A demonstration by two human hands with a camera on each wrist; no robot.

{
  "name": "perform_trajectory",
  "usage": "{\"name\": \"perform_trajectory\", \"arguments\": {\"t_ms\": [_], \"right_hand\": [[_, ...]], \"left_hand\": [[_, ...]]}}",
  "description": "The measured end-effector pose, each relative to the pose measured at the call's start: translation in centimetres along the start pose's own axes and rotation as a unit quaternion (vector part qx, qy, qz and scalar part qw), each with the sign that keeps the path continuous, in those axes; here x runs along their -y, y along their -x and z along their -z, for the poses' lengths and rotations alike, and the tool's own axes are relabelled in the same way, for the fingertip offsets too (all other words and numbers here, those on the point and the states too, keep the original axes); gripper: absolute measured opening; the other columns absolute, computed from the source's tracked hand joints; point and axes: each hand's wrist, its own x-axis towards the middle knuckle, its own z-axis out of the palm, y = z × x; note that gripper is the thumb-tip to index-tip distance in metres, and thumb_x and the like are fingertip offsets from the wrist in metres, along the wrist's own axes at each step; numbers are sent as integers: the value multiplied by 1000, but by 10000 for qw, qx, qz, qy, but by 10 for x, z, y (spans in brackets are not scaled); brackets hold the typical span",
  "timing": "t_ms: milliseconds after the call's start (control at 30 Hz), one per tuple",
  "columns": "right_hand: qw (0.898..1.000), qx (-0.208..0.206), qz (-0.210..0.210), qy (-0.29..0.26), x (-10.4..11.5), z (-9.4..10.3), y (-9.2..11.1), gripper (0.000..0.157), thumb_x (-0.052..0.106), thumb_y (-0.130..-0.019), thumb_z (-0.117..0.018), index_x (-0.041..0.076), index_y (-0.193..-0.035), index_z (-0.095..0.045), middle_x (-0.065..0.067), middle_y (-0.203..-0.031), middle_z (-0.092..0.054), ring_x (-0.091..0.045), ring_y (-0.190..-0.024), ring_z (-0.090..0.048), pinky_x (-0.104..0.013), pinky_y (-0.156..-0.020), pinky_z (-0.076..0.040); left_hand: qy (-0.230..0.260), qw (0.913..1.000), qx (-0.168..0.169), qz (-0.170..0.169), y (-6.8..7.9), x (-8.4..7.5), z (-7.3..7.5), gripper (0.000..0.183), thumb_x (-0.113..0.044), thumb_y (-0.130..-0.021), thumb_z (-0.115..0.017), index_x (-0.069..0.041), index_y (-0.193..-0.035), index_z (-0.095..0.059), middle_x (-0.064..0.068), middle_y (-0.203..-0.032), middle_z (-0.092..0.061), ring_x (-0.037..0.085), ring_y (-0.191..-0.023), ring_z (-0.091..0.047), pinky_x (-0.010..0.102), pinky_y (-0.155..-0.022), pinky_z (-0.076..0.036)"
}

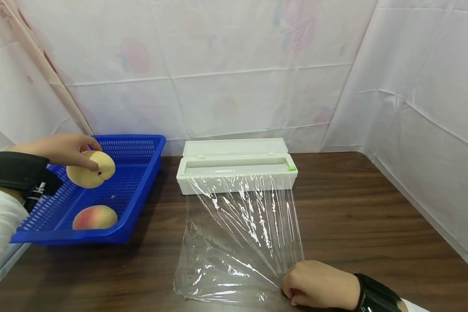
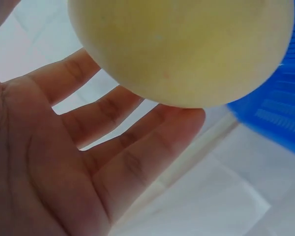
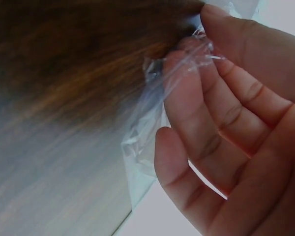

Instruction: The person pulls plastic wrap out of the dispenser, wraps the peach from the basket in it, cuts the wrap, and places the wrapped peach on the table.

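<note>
My left hand (image 1: 68, 149) grips a pale yellow peach (image 1: 86, 177) by its sides, above the blue basket (image 1: 140, 190). In the left wrist view the same peach (image 2: 187, 54) fills the top, with fingers curved against it. Another peach (image 1: 95, 217), blushed red, lies in the basket near its front wall. At the table's front my right hand (image 1: 320, 284) pinches a corner of clear plastic wrap (image 1: 238, 242). The wrap stretches from a white dispenser box (image 1: 238, 186), its lid raised. Up close in the right wrist view, crumpled wrap (image 3: 142, 128) lies against the fingers.
A brown wooden table (image 1: 355, 208) carries everything. White patterned cloth (image 1: 234, 65) hangs behind and along both sides. On the dispenser's right end sits a small green slider (image 1: 291, 168). The basket stands at the table's left.
</note>
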Motion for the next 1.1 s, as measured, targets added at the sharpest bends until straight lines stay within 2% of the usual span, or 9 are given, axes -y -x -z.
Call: {"name": "perform_trajectory", "arguments": {"t_ms": [200,467,700,800,1000,1100], "right_hand": [[9999,37,-69,102,-1,0,0,23,14,-69,-77,22,-68,-56,22,-66,-47,11,-61,-38,-5,-56,-32],[9998,36,-68,156,-1,1,-1,23,17,-70,-78,22,-68,-56,21,-66,-48,11,-61,-39,-5,-56,-32],[9998,-11,-28,186,-2,0,-1,25,17,-69,-79,22,-67,-55,21,-65,-46,10,-60,-36,-5,-56,-31],[9998,-35,-25,176,-3,-1,-1,24,17,-69,-79,22,-67,-55,21,-66,-47,11,-61,-37,-5,-56,-31],[9999,-52,-55,90,-4,-3,-1,21,17,-71,-78,22,-69,-57,21,-68,-50,11,-61,-38,-4,-57,-32],[10000,-47,-61,59,-4,-3,-2,21,17,-72,-78,22,-69,-58,21,-68,-51,11,-61,-38,-4,-57,-32]], "left_hand": [[-84,9995,-286,-120,0,-20,15,52,-26,-75,-77,3,-114,-59,21,-99,-63,30,-85,-58,35,-62,-46],[-247,9989,-312,-235,-3,-62,27,55,-34,-74,-78,-6,-117,-59,19,-107,-63,28,-88,-56,35,-64,-42],[-139,9962,-462,-725,-1,-101,28,53,-32,-71,-80,-11,-116,-62,13,-111,-62,23,-89,-54,35,-69,-40],[-151,9936,-540,-985,-3,-116,27,50,-29,-69,-80,-13,-113,-63,7,-106,-64,19,-84,-53,34,-68,-40],[-81,9869,-532,-1524,-6,-138,21,46,-27,-66,-80,-17,-109,-65,-1,-97,-64,16,-80,-51,33,-69,-39],[35,9850,-427,-1671,-6,-147,16,45,-25,-66,-79,-18,-108,-66,-3,-94,-62,16,-81,-50,33,-70,-39]]}}
